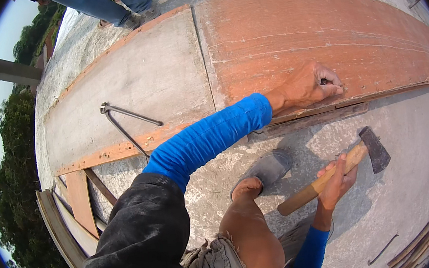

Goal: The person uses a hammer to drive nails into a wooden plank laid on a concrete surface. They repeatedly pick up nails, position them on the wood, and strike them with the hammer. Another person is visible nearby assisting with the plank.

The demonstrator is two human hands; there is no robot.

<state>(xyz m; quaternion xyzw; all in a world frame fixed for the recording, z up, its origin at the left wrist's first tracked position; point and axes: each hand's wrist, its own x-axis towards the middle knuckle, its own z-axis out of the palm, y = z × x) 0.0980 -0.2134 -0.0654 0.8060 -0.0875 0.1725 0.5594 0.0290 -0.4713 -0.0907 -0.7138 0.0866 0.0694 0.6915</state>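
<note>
My left hand (313, 84) rests at the near edge of an orange-faced board (266, 27). Its fingers are pinched together, and what they hold, if anything, is too small to make out. Lower down, my right hand (336, 181) is wrapped round the wooden handle of a hatchet (376, 150). The hatchet's dark metal head points up and right, over the concrete and apart from the board. To the left, steel pincers (116, 113) lie with handles spread on a greyish board (139, 74) with orange edges.
A piece of timber (324, 117) shows under the orange board's near edge. My shoe (274, 168) stands on the rough concrete floor (326, 140). Another person's legs (104, 6) are at the far left. Wood strips (80, 202) lie near left; a bent metal rod (383, 250) lies near right.
</note>
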